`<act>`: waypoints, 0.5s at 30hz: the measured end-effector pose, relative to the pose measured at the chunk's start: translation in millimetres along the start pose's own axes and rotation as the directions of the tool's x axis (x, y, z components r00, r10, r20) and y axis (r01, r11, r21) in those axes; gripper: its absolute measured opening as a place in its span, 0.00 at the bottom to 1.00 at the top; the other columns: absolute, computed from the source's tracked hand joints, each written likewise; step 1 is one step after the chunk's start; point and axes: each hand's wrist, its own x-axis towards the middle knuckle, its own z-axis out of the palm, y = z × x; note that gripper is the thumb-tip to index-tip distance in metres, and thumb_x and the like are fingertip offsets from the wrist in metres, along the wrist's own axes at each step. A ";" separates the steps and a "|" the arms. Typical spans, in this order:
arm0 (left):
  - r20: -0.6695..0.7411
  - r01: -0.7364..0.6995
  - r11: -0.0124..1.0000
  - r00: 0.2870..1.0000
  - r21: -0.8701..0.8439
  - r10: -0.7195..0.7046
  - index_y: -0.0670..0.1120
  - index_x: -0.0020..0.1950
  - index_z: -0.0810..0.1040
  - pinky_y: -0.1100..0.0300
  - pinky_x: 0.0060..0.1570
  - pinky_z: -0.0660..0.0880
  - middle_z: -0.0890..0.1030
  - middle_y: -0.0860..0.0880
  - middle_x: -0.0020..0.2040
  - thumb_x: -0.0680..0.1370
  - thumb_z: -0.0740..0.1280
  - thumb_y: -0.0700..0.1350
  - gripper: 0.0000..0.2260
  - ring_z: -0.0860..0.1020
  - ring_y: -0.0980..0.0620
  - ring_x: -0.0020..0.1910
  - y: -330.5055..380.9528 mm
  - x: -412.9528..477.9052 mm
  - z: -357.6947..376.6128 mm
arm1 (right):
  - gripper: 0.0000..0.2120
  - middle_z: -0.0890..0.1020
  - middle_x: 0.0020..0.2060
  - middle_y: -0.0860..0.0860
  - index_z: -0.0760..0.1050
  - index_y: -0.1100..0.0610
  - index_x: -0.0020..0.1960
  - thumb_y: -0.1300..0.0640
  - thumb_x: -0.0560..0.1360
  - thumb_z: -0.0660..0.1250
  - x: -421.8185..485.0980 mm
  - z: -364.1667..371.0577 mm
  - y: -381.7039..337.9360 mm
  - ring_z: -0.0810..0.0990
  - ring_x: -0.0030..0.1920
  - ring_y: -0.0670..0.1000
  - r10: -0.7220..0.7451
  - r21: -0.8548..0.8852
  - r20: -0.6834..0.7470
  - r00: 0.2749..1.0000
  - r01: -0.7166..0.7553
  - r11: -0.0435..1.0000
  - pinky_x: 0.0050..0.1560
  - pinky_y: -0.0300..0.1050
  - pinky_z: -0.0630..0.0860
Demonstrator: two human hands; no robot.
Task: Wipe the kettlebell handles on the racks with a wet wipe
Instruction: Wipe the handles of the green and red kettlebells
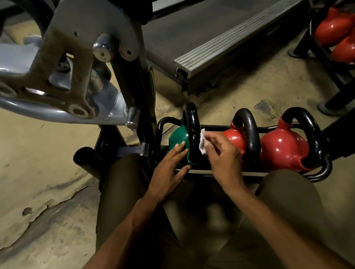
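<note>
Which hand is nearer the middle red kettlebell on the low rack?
Right. The right hand, pinching a white wet wipe, sits right beside the middle red kettlebell; the left hand rests farther off on the green kettlebell.

Grey machine frame upper left; treadmill behind; cracked floor.

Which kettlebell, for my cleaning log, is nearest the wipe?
The green kettlebell at the rack's left end: the right hand holds the wet wipe beside its black handle; the two red ones sit farther right.
</note>
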 end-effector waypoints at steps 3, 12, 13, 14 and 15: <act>-0.007 0.008 1.000 1.000 -0.013 -0.008 0.50 0.79 0.70 0.62 0.77 0.59 0.62 0.60 0.80 0.81 0.70 0.49 0.26 0.57 0.63 0.79 -0.4 -0.1 -0.9 | 0.14 0.87 0.44 0.50 0.83 0.53 0.49 0.64 0.83 0.60 27.2 21.9 -13.1 0.86 0.46 0.51 0.422 0.414 0.120 0.898 -0.432 0.801 0.49 0.47 0.81; 0.019 -0.009 0.999 1.000 -0.035 0.010 0.53 0.79 0.69 0.63 0.75 0.58 0.60 0.61 0.81 0.82 0.69 0.51 0.26 0.55 0.65 0.80 -2.4 -0.5 -1.9 | 0.12 0.78 0.32 0.58 0.75 0.63 0.40 0.65 0.79 0.57 99.4 42.2 -11.4 0.79 0.27 0.55 0.713 0.644 0.398 0.577 -0.730 0.231 0.29 0.43 0.79; 0.022 -0.009 0.999 1.000 -0.033 0.010 0.53 0.79 0.69 0.62 0.76 0.58 0.60 0.62 0.81 0.82 0.69 0.51 0.26 0.55 0.65 0.80 -3.0 -0.7 -1.4 | 0.09 0.78 0.34 0.58 0.76 0.63 0.43 0.65 0.78 0.60 95.6 42.9 -8.8 0.78 0.30 0.54 0.711 0.654 0.365 0.601 -0.709 0.263 0.32 0.44 0.79; 0.022 -0.009 1.000 1.000 -0.029 0.010 0.53 0.79 0.68 0.61 0.76 0.58 0.60 0.61 0.82 0.82 0.69 0.51 0.26 0.55 0.64 0.81 -3.9 -0.5 -1.2 | 0.06 0.78 0.35 0.57 0.77 0.63 0.45 0.65 0.78 0.62 93.4 43.7 -7.0 0.79 0.33 0.54 0.707 0.663 0.299 0.641 -0.672 0.329 0.35 0.46 0.79; 0.020 -0.010 1.000 1.000 -0.028 0.010 0.53 0.80 0.68 0.61 0.77 0.57 0.60 0.61 0.82 0.82 0.69 0.51 0.26 0.55 0.64 0.81 -4.8 -0.1 -1.3 | 0.04 0.80 0.37 0.57 0.78 0.62 0.47 0.64 0.78 0.65 94.0 44.1 -5.8 0.79 0.36 0.54 0.687 0.652 0.205 0.697 -0.621 0.435 0.38 0.47 0.78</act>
